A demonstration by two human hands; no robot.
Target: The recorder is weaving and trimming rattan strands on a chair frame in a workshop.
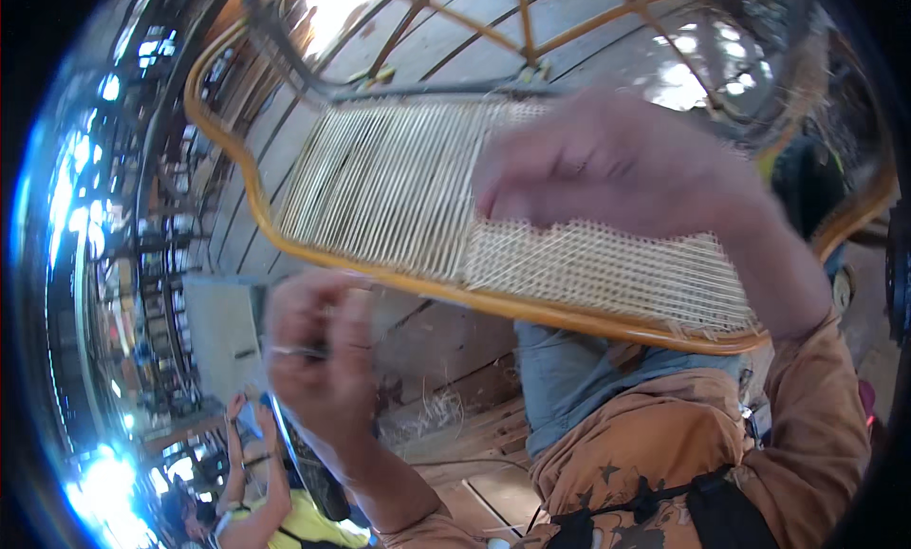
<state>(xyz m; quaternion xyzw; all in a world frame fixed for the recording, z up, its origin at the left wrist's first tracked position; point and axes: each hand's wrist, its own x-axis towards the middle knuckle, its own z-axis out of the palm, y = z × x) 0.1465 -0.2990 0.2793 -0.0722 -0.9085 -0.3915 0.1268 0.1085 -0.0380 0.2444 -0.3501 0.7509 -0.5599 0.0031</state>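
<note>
A woven cane panel (380, 179) stretches across a curved, honey-coloured rattan frame (380, 270) in front of me. Its left part shows parallel strands; the right part is crossed into a tight weave. Over the woven part hovers my right hand (617, 165), blurred, with its fingers pressed together and their tips turned down toward the panel. My left hand (323, 345) is just outside the near rail, its fingers curled in and smeared by motion. Whatever either hand grips, perhaps a thin strand, cannot be made out.
Rattan struts (531, 46) cross beyond the panel, above a plank floor (455, 27). My lap in blue trousers (569, 378) lies under the near rail. At the lower left another person in a yellow top (275, 528) has both arms raised. A grey box (223, 321) stands to the left.
</note>
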